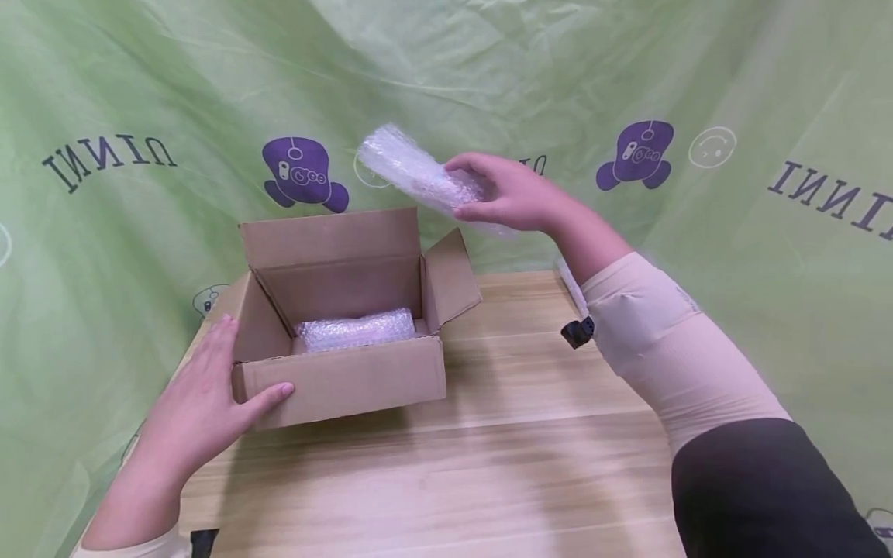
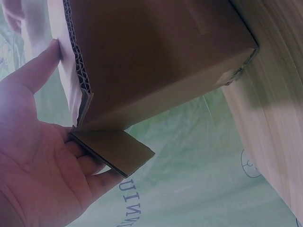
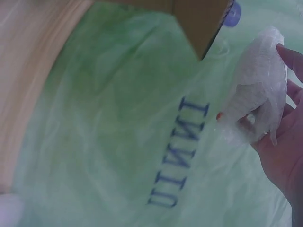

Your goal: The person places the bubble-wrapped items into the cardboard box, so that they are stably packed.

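An open cardboard box [image 1: 349, 381] stands on the table with its flaps up. Inside it lies a bubble-wrapped bundle [image 1: 357, 329]. My left hand [image 1: 198, 403] rests at the box's near left corner, thumb on the front and fingers along the left flap; in the left wrist view the hand [image 2: 42, 161] touches the cardboard [image 2: 156, 52] with fingers spread. Raised behind and right of the box, my right hand [image 1: 512, 194] grips a second bubble-wrapped bundle [image 1: 415, 170] by its right end. The right wrist view shows that bundle [image 3: 258, 90] in the hand [image 3: 284, 146].
The wooden table [image 1: 488, 465] extends in front and to the right of the box. A pale strip-like object [image 1: 572, 287] lies at the table's back right, partly behind the right forearm. A green printed curtain [image 1: 446, 70] hangs behind and at both sides.
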### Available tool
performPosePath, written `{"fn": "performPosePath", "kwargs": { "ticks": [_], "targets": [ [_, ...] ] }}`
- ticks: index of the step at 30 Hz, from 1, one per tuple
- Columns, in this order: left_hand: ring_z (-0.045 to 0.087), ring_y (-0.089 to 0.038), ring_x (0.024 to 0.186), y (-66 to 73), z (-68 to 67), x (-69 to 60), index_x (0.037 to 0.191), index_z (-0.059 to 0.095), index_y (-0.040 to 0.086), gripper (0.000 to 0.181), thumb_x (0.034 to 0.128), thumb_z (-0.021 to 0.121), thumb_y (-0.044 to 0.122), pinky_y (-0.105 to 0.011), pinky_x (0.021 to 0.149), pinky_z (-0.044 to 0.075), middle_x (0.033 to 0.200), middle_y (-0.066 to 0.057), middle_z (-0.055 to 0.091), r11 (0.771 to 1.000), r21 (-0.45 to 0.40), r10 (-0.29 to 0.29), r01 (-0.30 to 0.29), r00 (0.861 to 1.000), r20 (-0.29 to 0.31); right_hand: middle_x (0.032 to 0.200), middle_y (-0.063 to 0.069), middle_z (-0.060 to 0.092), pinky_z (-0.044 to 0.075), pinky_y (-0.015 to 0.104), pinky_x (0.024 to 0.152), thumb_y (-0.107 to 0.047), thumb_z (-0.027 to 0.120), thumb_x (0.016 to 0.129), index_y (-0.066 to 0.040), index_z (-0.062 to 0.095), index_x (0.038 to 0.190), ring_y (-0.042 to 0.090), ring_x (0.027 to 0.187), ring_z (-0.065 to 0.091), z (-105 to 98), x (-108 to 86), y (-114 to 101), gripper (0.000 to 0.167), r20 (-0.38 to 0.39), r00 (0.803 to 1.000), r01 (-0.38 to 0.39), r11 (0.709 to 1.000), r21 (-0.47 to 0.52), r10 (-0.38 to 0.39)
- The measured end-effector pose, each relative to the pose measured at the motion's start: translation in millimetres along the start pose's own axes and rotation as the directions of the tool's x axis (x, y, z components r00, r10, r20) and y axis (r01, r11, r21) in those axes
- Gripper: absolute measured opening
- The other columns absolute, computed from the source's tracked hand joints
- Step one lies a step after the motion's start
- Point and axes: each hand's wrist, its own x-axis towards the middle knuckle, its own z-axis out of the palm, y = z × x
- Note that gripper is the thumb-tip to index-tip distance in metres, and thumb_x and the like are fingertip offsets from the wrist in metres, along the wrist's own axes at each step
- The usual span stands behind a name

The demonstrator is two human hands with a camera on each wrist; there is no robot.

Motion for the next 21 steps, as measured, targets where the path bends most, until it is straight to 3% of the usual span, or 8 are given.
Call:
{"fn": "performPosePath", "kwargs": {
  "ticks": [13, 21],
  "targets": [
    [0.011, -0.043, 0.149, 2.3, 0.2, 0.2, 0.158, 0.001, 0.006, 0.116, 0.0825, 0.067, 0.064, -0.062, 0.119, 0.013, 0.163, -0.023, 0.008, 1.000, 0.005, 0.001, -0.001, 1.000, -0.008, 0.148, -0.006, 0.046, 0.030, 0.028, 0.117, -0.045, 0.066, 0.091, -0.021, 0.042, 0.147, 0.009, 0.137, 0.040, 22, 43.2, -50, 0.066, 0.177, 0.978, 0.139, 0.980, -0.146, -0.112],
    [0.011, -0.042, 0.150, 4.5, 2.3, -2.0, 0.158, 0.001, 0.006, 0.115, 0.0831, 0.066, 0.064, -0.061, 0.119, 0.013, 0.164, -0.021, 0.008, 1.000, 0.003, 0.003, -0.003, 1.000, -0.015, 0.149, -0.008, 0.045, 0.027, 0.032, 0.119, -0.043, 0.067, 0.091, -0.026, 0.041, 0.147, 0.012, 0.142, 0.035, 48, 55.9, -67, 0.064, 0.294, 0.949, 0.175, 0.964, -0.199, -0.111]
  ]
}}
